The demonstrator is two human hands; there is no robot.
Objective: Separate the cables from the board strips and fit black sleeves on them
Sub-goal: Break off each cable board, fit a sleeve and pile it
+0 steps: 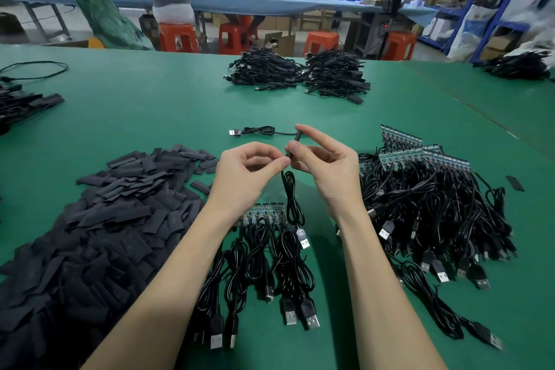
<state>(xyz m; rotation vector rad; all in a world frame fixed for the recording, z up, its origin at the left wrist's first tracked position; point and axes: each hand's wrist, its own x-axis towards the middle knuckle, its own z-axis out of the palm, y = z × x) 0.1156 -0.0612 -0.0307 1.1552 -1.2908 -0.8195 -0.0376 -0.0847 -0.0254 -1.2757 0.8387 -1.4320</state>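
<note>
Black sleeve (297, 144) pinched by right hand (327, 165); left hand (249, 171) pinches dangling coiled cable (292, 204).

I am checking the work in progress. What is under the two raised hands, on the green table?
Under the left hand and right hand lies a board strip with coiled USB cables still attached, on the green table. The left forearm covers the strip's left end.

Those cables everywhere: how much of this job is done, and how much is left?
Done, it seems: two heaps of cables at the far edge and one sleeved cable lying ahead. In hand: the right hand holds a black sleeve while the left hand pinches its cable. Left: the partly stripped board strip, the big pile on strips, many loose sleeves.
</note>
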